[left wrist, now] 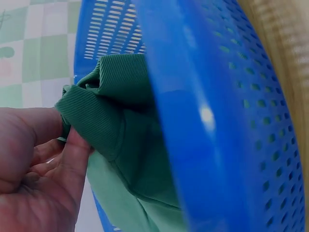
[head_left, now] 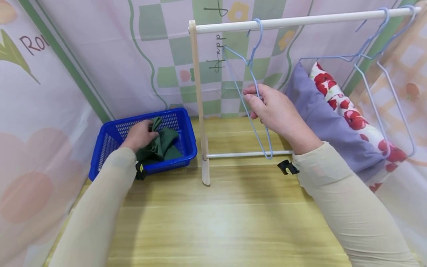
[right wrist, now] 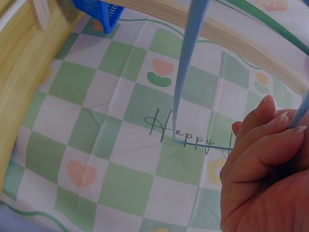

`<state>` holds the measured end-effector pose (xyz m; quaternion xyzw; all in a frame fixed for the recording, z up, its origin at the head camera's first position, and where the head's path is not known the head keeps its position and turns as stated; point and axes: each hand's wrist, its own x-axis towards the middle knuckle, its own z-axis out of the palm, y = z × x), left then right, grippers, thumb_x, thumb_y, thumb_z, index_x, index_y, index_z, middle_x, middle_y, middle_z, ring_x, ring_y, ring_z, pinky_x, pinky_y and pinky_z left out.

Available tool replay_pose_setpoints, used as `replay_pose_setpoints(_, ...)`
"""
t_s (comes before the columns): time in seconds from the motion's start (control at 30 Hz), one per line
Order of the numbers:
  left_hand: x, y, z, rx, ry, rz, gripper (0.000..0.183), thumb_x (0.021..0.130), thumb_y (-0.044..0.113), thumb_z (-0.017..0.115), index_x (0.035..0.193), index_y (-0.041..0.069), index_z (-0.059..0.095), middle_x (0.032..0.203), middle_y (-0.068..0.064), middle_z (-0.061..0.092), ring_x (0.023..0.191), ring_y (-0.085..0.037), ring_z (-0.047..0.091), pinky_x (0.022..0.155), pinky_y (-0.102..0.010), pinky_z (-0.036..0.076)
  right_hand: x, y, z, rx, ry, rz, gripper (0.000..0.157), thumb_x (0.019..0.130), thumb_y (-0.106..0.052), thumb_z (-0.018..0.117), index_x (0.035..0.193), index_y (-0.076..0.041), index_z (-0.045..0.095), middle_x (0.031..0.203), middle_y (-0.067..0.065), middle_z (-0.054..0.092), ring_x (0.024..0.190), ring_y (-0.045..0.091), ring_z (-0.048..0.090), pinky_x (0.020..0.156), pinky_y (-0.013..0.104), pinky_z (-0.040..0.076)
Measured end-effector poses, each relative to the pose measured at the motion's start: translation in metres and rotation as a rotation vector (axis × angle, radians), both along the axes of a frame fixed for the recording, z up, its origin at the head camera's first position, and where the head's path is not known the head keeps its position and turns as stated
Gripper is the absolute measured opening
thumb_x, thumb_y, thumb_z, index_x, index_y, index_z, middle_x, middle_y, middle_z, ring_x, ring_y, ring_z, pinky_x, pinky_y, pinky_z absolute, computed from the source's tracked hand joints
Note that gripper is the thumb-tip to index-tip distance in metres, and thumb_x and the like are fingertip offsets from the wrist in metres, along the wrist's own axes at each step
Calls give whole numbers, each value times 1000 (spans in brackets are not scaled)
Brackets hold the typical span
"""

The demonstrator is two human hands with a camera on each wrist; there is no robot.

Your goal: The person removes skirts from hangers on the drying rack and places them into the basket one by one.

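Observation:
In the head view my left hand (head_left: 140, 135) reaches into a blue plastic basket (head_left: 188, 142) and pinches a dark green garment (head_left: 163, 142) bunched inside. The left wrist view shows thumb and fingers on a ribbed edge of the green garment (left wrist: 96, 116); the rest of it lies behind the basket's near rim (left wrist: 178, 111). My right hand (head_left: 278, 111) grips the side of a light blue hanger (head_left: 249, 63), which hooks over the white rod of a rack. In the right wrist view, curled fingers (right wrist: 265, 154) partly hide the blue hanger (right wrist: 182, 77).
The rack has a white top rod (head_left: 300, 20), a wooden upright (head_left: 197, 92) and a lower bar (head_left: 240, 154). Further right hang more blue hangers (head_left: 370, 89). Behind them lean a purple pillow (head_left: 328, 115) and a red-flowered pillow (head_left: 357, 118). Printed curtains surround the wooden tabletop (head_left: 213, 222).

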<state>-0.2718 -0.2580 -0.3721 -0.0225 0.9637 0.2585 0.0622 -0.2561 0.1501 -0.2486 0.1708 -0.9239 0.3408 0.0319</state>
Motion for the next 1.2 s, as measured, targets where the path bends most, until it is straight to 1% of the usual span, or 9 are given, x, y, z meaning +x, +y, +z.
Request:
replay_pose_setpoints(0.1,0,2,-3,-3,0,1,55,106,18,59,153,-7,43,146,-30,55,133,-46,55,112,-59,46,-1,0,-1,-1,-1,-2,44,110,-47,42,141,-21,60,83,8,68,63,24,57,55,37,42)
replay_pose_setpoints(0.27,1,5,-6,-15,1,-8,54,106,18,60,152,-6,44,145,-30,56,132,-46,56,113,-59,44,-1,0,-1,-4,-4,-4,45,110,-47,42,141,-21,60,83,8,68,62,24,56,55,37,42)
replay_pose_setpoints(0.5,1,7,-12,6,-16,-11,58,106,18,60,154,-7,39,148,-31,53,137,-47,51,116,-60,41,-1,0,-1,-8,-2,-4,44,110,-47,42,141,-21,60,83,7,67,63,24,57,57,37,43)
replay_pose_setpoints(0.63,1,10,-13,53,-51,-5,60,107,17,58,157,-6,35,151,-30,51,134,-45,55,115,-59,43,-1,0,-1,-10,-4,-3,45,110,-47,42,141,-20,60,82,7,67,63,23,57,57,37,43)
replay_pose_setpoints(0.73,1,11,-15,93,-73,5,61,107,15,57,159,-5,32,151,-29,51,127,-42,62,112,-57,46,-1,0,-1,-9,-9,-5,45,110,-47,42,142,-20,60,83,7,67,62,23,57,56,37,43)
replay_pose_setpoints(0.8,1,11,-16,105,-80,7,61,108,15,57,160,-5,31,152,-30,50,123,-41,65,111,-56,48,0,0,-1,-10,-12,-5,45,110,-47,42,142,-20,60,83,7,67,62,23,57,56,37,42)
replay_pose_setpoints(1.0,2,11,-18,185,-90,19,63,107,13,56,160,-5,29,151,-31,51,118,-38,69,107,-52,53,1,-1,-1,-16,-10,-5,45,110,-47,43,141,-21,60,82,7,67,64,23,58,58,38,42)
replay_pose_setpoints(1.2,5,12,-19,195,-96,33,63,107,12,56,161,-2,29,150,-28,53,118,-37,70,106,-51,53,1,-2,-1,-20,-13,5,45,110,-48,43,141,-21,60,81,6,67,65,22,59,58,37,42)
